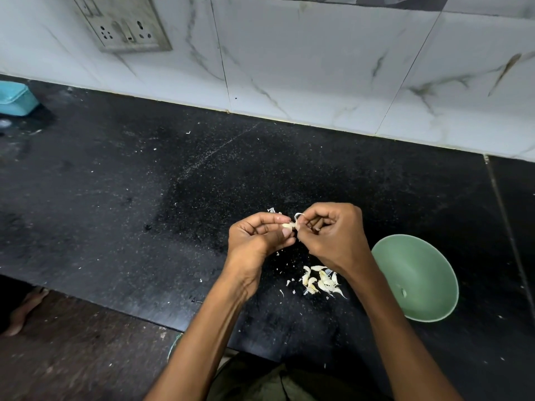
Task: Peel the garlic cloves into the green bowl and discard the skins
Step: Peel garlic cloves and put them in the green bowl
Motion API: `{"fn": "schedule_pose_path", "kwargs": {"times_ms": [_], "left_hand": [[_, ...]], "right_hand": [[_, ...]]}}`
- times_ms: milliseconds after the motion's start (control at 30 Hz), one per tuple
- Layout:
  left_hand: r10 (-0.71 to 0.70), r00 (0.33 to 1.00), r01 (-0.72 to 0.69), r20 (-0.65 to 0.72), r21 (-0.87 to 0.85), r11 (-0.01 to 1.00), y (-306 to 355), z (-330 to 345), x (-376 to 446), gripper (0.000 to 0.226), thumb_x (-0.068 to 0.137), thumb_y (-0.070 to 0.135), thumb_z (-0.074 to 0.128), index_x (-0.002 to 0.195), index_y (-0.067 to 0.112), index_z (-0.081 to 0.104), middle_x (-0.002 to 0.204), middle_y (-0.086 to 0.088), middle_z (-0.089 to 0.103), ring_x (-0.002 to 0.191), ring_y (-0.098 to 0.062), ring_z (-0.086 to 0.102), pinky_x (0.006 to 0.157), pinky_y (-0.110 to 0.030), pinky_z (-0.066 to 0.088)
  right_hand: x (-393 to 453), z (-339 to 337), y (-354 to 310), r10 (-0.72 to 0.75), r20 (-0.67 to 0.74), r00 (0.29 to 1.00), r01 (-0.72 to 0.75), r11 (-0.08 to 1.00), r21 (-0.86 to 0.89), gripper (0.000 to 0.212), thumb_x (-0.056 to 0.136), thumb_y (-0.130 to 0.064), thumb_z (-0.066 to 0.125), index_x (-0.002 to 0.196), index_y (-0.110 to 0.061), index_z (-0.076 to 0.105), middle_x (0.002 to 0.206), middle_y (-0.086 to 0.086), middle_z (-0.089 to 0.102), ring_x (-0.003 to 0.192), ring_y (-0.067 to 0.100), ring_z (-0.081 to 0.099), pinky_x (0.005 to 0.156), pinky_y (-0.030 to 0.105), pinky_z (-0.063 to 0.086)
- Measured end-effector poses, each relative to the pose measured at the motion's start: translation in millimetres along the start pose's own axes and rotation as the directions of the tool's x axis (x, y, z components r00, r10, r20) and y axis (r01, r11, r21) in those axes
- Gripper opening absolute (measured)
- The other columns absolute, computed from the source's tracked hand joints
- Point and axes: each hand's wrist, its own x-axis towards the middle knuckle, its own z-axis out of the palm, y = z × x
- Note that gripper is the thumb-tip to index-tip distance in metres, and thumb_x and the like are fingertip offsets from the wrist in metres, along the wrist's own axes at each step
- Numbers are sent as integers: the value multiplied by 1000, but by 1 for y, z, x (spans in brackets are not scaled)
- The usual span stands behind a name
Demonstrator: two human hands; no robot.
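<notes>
Above the black counter my left hand (259, 237) pinches a small garlic clove (288, 225) between thumb and fingers. My right hand (333, 235) faces it and pinches a curl of white skin (298, 217) still joined to the clove's tip. A pile of several unpeeled cloves (321, 282) lies on the counter below my right wrist. The green bowl (417, 273) sits tilted at the right, with one small pale clove (403, 292) inside it.
Bits of skin (271, 210) are scattered on the black counter (144, 198) around my hands. A turquoise box (16, 99) stands at the far left by the tiled wall (318, 68). The counter's front edge runs across the lower left, with floor and a bare foot (24, 309) below.
</notes>
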Motion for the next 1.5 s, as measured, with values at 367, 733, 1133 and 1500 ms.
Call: {"fn": "schedule_pose_path", "kwargs": {"times_ms": [367, 733, 1133, 1500], "left_hand": [[-22, 1000, 23, 18, -83, 996, -1, -3, 1, 23, 82, -18, 62, 95, -2, 73, 92, -15, 74, 78, -16, 69, 72, -24, 58], [51, 997, -55, -53, -62, 997, -6, -6, 5, 18, 82, -10, 67, 92, 3, 74, 95, -11, 75, 83, -15, 68, 74, -25, 56], [234, 961, -218, -149, 113, 969, -13, -8, 9, 24, 79, -13, 73, 85, 10, 79, 91, -13, 77, 83, -19, 70, 78, -30, 56], [410, 898, -350, -160, 306, 886, -14, -3, 9, 24, 76, -15, 78, 83, 8, 75, 83, -6, 77, 75, -14, 72, 69, -22, 56]], "right_hand": [[2, -5, 7, 137, 25, 990, -139, 982, 129, 17, 85, -3, 67, 73, -12, 74, 65, 6, 69, 55, 30, 65, 44, 31, 53], [20, 20, 20, 270, -47, 962, -273, 959, -80, 30, 91, -27, 77, 63, -16, 69, 56, 4, 66, 51, 26, 65, 52, 40, 59], [15, 23, 11, 339, 57, 939, -344, 929, 139, 10, 90, -11, 76, 94, -18, 82, 81, -1, 78, 73, 15, 76, 49, 27, 56], [-2, 20, -4, 175, -13, 985, -174, 984, 30, 12, 86, -3, 76, 80, -12, 82, 66, -16, 73, 56, 7, 70, 51, 25, 58]]}}
